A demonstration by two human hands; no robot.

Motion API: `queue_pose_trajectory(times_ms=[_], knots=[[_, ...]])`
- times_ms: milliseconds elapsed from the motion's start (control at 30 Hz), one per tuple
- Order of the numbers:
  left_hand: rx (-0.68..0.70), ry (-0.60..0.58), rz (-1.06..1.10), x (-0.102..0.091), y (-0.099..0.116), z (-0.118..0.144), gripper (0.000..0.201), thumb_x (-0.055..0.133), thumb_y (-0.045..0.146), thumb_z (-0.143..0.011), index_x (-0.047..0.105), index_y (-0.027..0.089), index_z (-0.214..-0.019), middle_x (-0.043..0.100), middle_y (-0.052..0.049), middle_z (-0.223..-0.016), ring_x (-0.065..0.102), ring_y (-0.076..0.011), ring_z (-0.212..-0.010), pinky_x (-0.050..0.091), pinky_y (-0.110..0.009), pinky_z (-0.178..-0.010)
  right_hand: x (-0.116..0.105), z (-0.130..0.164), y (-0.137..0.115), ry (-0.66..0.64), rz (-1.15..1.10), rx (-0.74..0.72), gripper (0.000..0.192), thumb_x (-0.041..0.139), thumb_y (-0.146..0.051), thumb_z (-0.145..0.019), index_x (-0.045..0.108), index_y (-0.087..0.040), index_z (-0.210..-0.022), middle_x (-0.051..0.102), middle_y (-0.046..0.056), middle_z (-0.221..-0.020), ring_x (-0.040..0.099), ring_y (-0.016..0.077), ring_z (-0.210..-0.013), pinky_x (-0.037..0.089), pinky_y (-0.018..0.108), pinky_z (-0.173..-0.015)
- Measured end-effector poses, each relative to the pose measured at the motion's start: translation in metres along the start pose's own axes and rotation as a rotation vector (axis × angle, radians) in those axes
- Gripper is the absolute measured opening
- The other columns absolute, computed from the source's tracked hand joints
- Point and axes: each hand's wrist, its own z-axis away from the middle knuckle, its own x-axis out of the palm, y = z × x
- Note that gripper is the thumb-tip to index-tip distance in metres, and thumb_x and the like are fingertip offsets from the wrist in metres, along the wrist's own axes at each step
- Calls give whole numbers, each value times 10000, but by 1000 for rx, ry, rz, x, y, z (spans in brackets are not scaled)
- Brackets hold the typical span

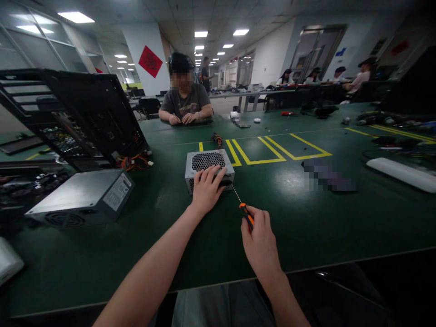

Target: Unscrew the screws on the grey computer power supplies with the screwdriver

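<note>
- My left hand (205, 188) lies flat on the small power supply box (208, 169), fingers spread over its near top edge. It presses the box down on the green table (306, 218); it does not close around it.
- My right hand (260, 243) is clenched around the screwdriver (244, 210) with the orange and black handle. The thin shaft points up and left, and the tip is at the near right corner of the box.
- The box stands in the middle of the table, just in front of the yellow floor-style lines (259, 152), its mesh grille turned up.
- I judge the step in hand is working a screw at that corner, either loosening or tightening; I cannot see the screw itself.
- The next move needs, I think, the tip seated straight in the screw head and my left hand holding firm, so the box does not slide.
- To my left lies a bigger grey power supply (85, 195) and behind it an open computer case (85, 118). Another person (185, 102) sits across the table.
</note>
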Motion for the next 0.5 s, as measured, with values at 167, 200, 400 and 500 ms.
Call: queue_pose_trajectory(times_ms=[167,200,400,500], knots=[[8,-9,24,-3,0,0,504,517,273,-828,388,229,-1314,443,-70,-1347,377,-236,-1233,270,-404,-985,-1,1,2,-20,-23,29,290,298,-287,-879,479,-159,-1065,582,106,-964,622,194,-779,482,307,-617],[11,-11,26,-3,-1,0,509,516,269,-827,384,228,-1317,442,-72,-1348,375,-236,-1235,269,-405,-985,-1,1,3,-34,-34,38,303,279,-289,-888,475,-159,-1078,602,94,-932,626,193,-781,482,311,-634],[24,-8,8,-1,-2,1,525,502,274,-838,355,231,-1339,443,-85,-1345,373,-247,-1237,275,-408,-979,-1,-2,2,-47,-68,34,299,281,-295,-888,475,-156,-1070,628,90,-936,632,196,-819,483,318,-662],[27,-17,-7,-1,-2,1,510,480,273,-851,349,224,-1342,439,-81,-1350,364,-236,-1246,273,-402,-983,-1,-1,2,-27,-86,8,268,309,-285,-883,478,-164,-1051,622,93,-958,630,193,-824,487,310,-658]])
